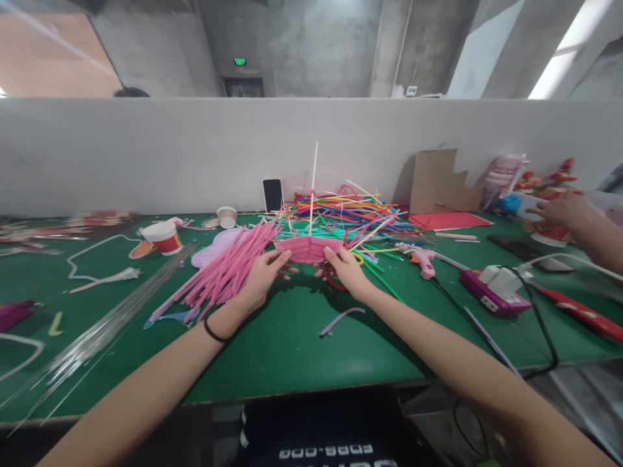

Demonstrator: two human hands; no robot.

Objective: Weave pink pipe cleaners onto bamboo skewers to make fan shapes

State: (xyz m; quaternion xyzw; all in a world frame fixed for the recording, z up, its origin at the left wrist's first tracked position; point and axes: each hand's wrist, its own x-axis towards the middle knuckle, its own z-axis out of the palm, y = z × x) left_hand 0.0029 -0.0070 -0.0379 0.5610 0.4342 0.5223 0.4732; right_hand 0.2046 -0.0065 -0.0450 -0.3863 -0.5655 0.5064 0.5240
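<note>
Between my two hands is a pink fan-shaped piece (309,249), built from pipe cleaners laid side by side, with a thin wooden stick (315,170) rising upright from its middle. My left hand (269,269) pinches its left end, thumb on top. At the right end my right hand (343,267) grips it the same way. A bundle of loose pink pipe cleaners (226,266) lies beside my left hand. Many coloured pipe cleaners (350,211) are heaped behind the piece. A short lilac pipe cleaner (342,320) rests on the table in front of my hands.
To the right are a pink glue gun (424,261), a purple power strip (494,295) with cables, and another person's hand (559,211). Leftward stand a paper cup (164,237) and clear thin rods (111,311). A phone (273,195) leans on the grey partition (195,155).
</note>
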